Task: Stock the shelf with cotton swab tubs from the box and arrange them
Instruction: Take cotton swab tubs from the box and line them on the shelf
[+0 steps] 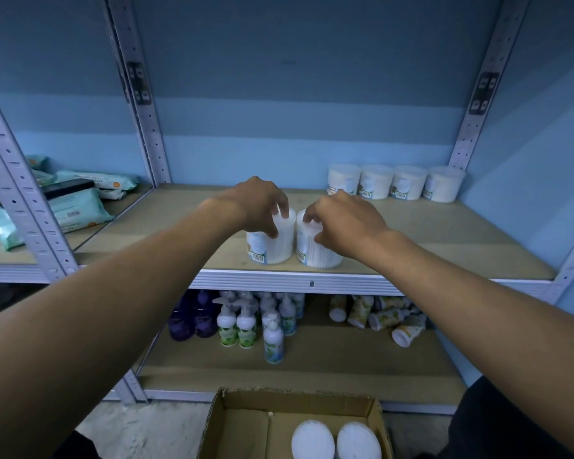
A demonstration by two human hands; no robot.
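Both hands grip tubs standing side by side at the front edge of the shelf board [444, 246]. Behind the grip, bare board runs to the back wall. Back and right of it, a row of four tubs [395, 182] lines the wall. The upright posts [140, 104] stand well left.

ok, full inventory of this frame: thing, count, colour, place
cotton swab tubs: 4, white, back right of shelf, in a row
held tubs: 2, white, shelf front, side by side
tubs in box: 2 visible, white lids
cardboard box: 1, brown, floor
wipe packs: several, teal, left bay
pump bottles: many, white and purple, lower shelf
lying bottles: several, lower shelf right
left hand: grips left tub
right hand: grips right tub
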